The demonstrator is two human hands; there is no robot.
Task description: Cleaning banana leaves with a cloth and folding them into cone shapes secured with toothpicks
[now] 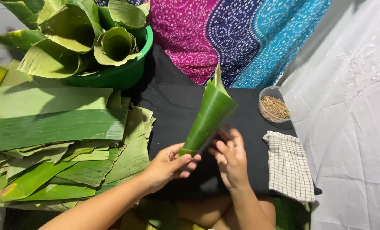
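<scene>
A green banana leaf rolled into a cone (pixel 208 117) stands tilted over the black cloth (pixel 173 106), its wide mouth pointing up and right. My left hand (pixel 166 165) pinches the cone's narrow tip between thumb and fingers. My right hand (pixel 230 157) is beside the cone's lower part, fingers curled against it and slightly blurred. Both forearms come in from the bottom edge.
A stack of flat banana leaf strips (pixel 57 140) lies at the left. A green basin (pixel 117 74) holds several rolled leaf cones at the upper left. A small clear bowl of thin sticks (pixel 274 106) and a checked cloth (pixel 288 166) sit at the right, by white fabric (pixel 352 127).
</scene>
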